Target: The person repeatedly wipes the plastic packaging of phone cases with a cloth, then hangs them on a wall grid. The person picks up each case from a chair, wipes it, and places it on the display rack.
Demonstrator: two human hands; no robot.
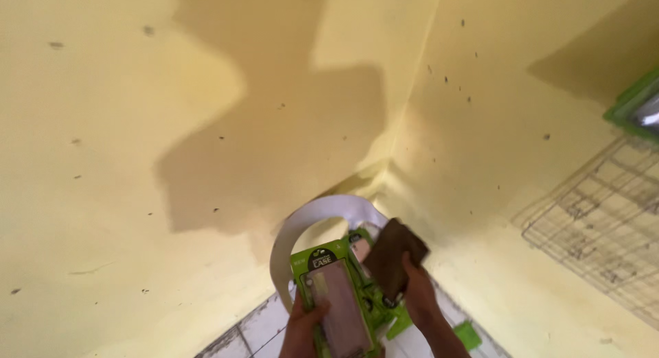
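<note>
Left grip (305, 320) closed around flat green cardboard phone-case package with clear window (336, 299), held upright low in view, right grip (415, 289) pinching dark brown cloth (392, 258) beside it, white plastic chair (322, 217) behind.

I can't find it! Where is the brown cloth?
In the head view, low and right of centre, the brown cloth is in the right hand, beside the green package held by the left hand.

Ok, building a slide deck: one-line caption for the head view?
Left hand holds a green phone-case package, right hand a brown cloth, before yellow walls.
</note>
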